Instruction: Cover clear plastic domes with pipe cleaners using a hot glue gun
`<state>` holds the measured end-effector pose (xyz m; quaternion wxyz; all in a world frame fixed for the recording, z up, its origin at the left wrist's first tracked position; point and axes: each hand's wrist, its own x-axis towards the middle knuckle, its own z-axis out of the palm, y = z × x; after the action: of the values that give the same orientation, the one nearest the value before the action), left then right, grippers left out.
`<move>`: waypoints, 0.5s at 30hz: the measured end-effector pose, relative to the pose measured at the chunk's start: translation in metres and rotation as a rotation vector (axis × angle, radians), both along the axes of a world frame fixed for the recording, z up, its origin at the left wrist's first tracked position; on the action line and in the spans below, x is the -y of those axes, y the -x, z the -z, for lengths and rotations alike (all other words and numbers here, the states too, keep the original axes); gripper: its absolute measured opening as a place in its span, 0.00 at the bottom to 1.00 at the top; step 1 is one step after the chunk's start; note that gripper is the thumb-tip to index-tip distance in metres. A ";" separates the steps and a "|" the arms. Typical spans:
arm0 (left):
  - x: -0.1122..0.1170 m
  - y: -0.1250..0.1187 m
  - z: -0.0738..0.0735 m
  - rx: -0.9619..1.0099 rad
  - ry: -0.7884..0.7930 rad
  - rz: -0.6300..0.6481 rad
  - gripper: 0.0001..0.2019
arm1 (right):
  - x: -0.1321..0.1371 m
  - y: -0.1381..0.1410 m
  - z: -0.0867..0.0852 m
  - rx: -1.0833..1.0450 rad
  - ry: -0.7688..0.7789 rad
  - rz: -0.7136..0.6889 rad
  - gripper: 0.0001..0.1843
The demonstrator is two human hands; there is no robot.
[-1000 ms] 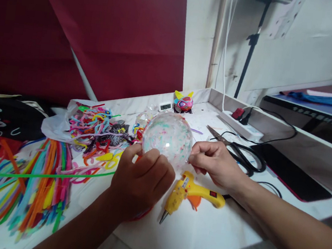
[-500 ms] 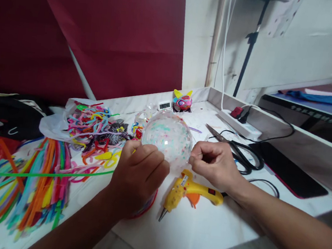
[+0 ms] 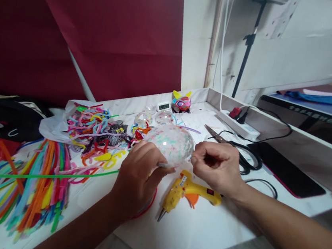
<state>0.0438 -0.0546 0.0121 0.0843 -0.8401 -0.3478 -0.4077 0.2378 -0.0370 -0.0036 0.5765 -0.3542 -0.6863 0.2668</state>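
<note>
A clear plastic dome (image 3: 172,143) with pink, green and red flecks is tilted above the table. My left hand (image 3: 139,177) grips its near left edge, with the thumb along the rim. Just off the dome's right edge, my right hand (image 3: 217,164) is closed in a pinch; what it holds, if anything, is too small to make out. Below and between both hands lies a yellow hot glue gun (image 3: 180,192), nozzle pointing toward me. Under my left hand, a red-edged round object (image 3: 148,208) is mostly covered.
Pipe cleaners (image 3: 44,182) fill the left side, with a bag of curled pieces (image 3: 90,122) behind. Scissors (image 3: 222,139), a phone (image 3: 288,168) and a power strip (image 3: 238,124) with cables lie right. At the back stand a small timer (image 3: 164,106) and a colourful horned figure (image 3: 182,102).
The dome has tipped and looks flatter, uncovering more clear plastic pieces behind it. My left hand has turned, so its thumb now shows at the rim. My right hand stays pinched nearby.
</note>
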 end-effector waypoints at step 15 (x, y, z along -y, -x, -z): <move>-0.004 0.005 0.002 -0.016 -0.104 -0.018 0.09 | -0.004 0.004 -0.002 -0.107 0.194 -0.107 0.07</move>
<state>0.0389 -0.0507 0.0103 0.1342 -0.8347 -0.3330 -0.4176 0.2337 -0.0328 -0.0020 0.5603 -0.3563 -0.6435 0.3809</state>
